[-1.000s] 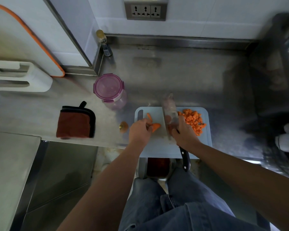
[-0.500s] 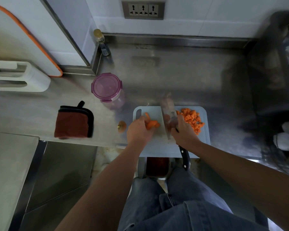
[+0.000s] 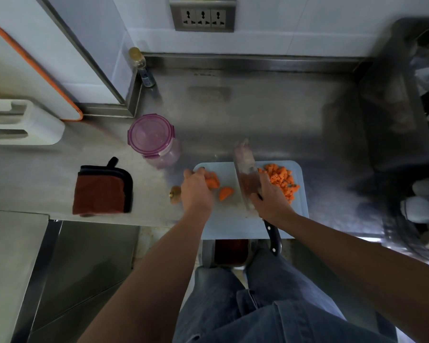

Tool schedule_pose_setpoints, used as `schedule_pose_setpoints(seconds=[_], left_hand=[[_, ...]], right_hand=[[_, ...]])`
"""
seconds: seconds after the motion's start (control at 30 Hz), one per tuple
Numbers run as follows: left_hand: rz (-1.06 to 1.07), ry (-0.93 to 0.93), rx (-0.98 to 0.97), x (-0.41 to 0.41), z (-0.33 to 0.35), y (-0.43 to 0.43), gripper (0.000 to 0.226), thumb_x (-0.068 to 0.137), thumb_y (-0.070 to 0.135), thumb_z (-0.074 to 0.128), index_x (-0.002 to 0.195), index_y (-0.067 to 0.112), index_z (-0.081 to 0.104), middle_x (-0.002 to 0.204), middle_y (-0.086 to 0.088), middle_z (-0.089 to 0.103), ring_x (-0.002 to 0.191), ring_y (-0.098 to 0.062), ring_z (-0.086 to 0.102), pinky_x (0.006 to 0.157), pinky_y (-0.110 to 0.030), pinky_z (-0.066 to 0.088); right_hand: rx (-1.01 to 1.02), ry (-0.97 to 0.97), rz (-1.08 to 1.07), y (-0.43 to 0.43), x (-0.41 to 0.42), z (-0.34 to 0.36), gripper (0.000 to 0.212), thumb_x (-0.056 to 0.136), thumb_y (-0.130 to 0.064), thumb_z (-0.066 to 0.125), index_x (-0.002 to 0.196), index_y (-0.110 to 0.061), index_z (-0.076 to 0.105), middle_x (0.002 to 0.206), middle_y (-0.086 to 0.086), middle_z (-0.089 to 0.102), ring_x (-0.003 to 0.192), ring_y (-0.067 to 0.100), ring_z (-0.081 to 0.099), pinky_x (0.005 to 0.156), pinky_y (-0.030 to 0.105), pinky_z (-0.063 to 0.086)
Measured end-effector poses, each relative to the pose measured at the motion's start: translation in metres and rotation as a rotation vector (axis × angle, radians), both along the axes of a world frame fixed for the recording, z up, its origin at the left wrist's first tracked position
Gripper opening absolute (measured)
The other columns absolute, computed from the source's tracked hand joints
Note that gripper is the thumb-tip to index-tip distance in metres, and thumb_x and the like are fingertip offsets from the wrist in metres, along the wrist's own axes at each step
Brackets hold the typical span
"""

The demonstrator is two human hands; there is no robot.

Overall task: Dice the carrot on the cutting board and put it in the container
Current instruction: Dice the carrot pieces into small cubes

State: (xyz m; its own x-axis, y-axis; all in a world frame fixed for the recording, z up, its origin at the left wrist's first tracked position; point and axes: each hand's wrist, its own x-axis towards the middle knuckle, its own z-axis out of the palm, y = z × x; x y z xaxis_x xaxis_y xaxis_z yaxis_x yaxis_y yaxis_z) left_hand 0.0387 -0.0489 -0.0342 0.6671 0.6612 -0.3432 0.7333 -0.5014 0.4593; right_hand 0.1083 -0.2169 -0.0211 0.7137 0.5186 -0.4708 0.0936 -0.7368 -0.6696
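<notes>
Board (image 3: 235,224), pale blue, sits at the counter edge so both arms reach it. Right hand (image 3: 270,201) is wrapped tight round the big knife (image 3: 245,179), parking it between the diced pile (image 3: 282,180) and the uncut carrot pieces (image 3: 217,185). Left hand (image 3: 196,188) curls over those pieces, probably to line them up. Purple-lidded container (image 3: 151,138) waits closed, nearby.

Carrot pieces (image 3: 212,181): your left hand (image 3: 196,190) hides part.
Knife (image 3: 245,179): blade blurred; your right hand (image 3: 270,201) covers the grip.

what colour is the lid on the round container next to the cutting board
Translucent purple-pink, with clip tabs of the same colour on the lid. The head view, the only one, shows it from above.
</notes>
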Motion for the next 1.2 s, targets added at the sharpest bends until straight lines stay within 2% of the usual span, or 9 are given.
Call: schedule_pose_setpoints(seconds=[0.17, 0.23, 0.37, 0.5, 0.57, 0.77, 0.87, 0.97, 1.2], left_hand=[[-0.004, -0.037, -0.135, 0.008, -0.001, 0.002, 0.032, 0.081, 0.01, 0.071, 0.112, 0.013, 0.062, 0.117, -0.012, 0.058, 0.104, -0.028, 0.058, 0.077, -0.022, 0.034], [-0.012, -0.041, -0.139, 0.007, 0.002, 0.001, 0.039, 0.08, 0.016, 0.074, 0.115, 0.011, 0.059, 0.118, -0.011, 0.056, 0.105, -0.028, 0.057, 0.079, -0.025, 0.036], [-0.015, -0.076, -0.03, -0.003, 0.001, -0.004, 0.024, 0.088, 0.03, 0.065, 0.105, 0.015, 0.058, 0.104, -0.007, 0.063, 0.094, -0.027, 0.063, 0.073, -0.031, 0.044], [-0.111, -0.035, -0.037, -0.011, -0.002, -0.016, 0.032, 0.086, 0.047, 0.067, 0.099, 0.018, 0.066, 0.088, 0.001, 0.069, 0.084, -0.019, 0.065, 0.075, -0.031, 0.051], [-0.092, -0.052, -0.058, -0.012, -0.003, -0.023, 0.027, 0.089, 0.045, 0.066, 0.099, 0.019, 0.067, 0.084, 0.001, 0.069, 0.082, -0.018, 0.065, 0.071, -0.025, 0.046], [0.019, -0.093, -0.163, -0.005, -0.003, -0.044, 0.034, 0.084, 0.036, 0.073, 0.109, 0.021, 0.055, 0.083, 0.005, 0.068, 0.075, -0.012, 0.06, 0.065, -0.023, 0.038], [0.063, -0.037, -0.23, -0.002, -0.004, -0.063, 0.022, 0.085, 0.037, 0.072, 0.084, 0.02, 0.057, 0.067, 0.004, 0.061, 0.067, -0.015, 0.061, 0.057, -0.024, 0.037], [0.073, 0.043, -0.298, 0.001, -0.006, -0.076, 0.038, 0.088, 0.043, 0.066, 0.06, 0.018, 0.064, 0.054, 0.005, 0.059, 0.059, -0.016, 0.061, 0.06, -0.029, 0.048], [0.245, 0.04, -0.497, -0.002, -0.009, -0.084, 0.033, 0.088, 0.029, 0.069, 0.059, 0.013, 0.069, 0.055, 0.0, 0.067, 0.048, -0.012, 0.059, 0.065, -0.031, 0.057]], right_hand=[[-0.002, -0.004, -0.009, 0.002, 0.001, -0.001, 0.047, 0.095, -0.005, 0.045, 0.139, -0.012, 0.028, 0.072, 0.002, 0.055, 0.054, 0.013, 0.056, 0.046, 0.025, 0.049], [0.002, -0.003, -0.007, 0.002, 0.002, -0.002, 0.047, 0.096, -0.006, 0.045, 0.14, -0.011, 0.028, 0.071, 0.002, 0.055, 0.053, 0.012, 0.055, 0.044, 0.022, 0.046], [0.001, -0.009, -0.004, 0.002, 0.002, -0.004, 0.046, 0.097, -0.007, 0.046, 0.14, -0.011, 0.028, 0.073, 0.005, 0.056, 0.052, 0.012, 0.055, 0.045, 0.022, 0.046], [0.005, -0.024, 0.004, 0.001, 0.001, -0.003, 0.054, 0.096, -0.005, 0.045, 0.145, -0.012, 0.023, 0.072, 0.004, 0.056, 0.053, 0.013, 0.056, 0.046, 0.023, 0.047], [-0.001, -0.026, 0.017, -0.002, -0.001, -0.003, 0.06, 0.095, -0.005, 0.044, 0.148, -0.013, 0.018, 0.072, 0.004, 0.057, 0.054, 0.014, 0.057, 0.046, 0.024, 0.046], [-0.012, -0.064, 0.074, -0.018, -0.006, -0.001, 0.05, 0.092, -0.006, 0.045, 0.14, -0.011, 0.029, 0.074, 0.002, 0.057, 0.059, 0.014, 0.056, 0.05, 0.03, 0.044], [-0.036, -0.097, 0.12, -0.029, -0.01, 0.002, 0.039, 0.091, -0.006, 0.045, 0.128, -0.011, 0.035, 0.075, 0.009, 0.061, 0.061, 0.02, 0.058, 0.052, 0.038, 0.049], [-0.057, -0.129, 0.147, -0.04, -0.01, 0.004, 0.041, 0.091, -0.007, 0.045, 0.13, -0.014, 0.034, 0.073, 0.01, 0.06, 0.061, 0.021, 0.058, 0.052, 0.038, 0.047], [-0.069, -0.204, 0.193, -0.05, -0.004, 0.01, 0.042, 0.091, -0.011, 0.045, 0.132, -0.018, 0.036, 0.073, 0.009, 0.061, 0.062, 0.023, 0.058, 0.056, 0.042, 0.052]])
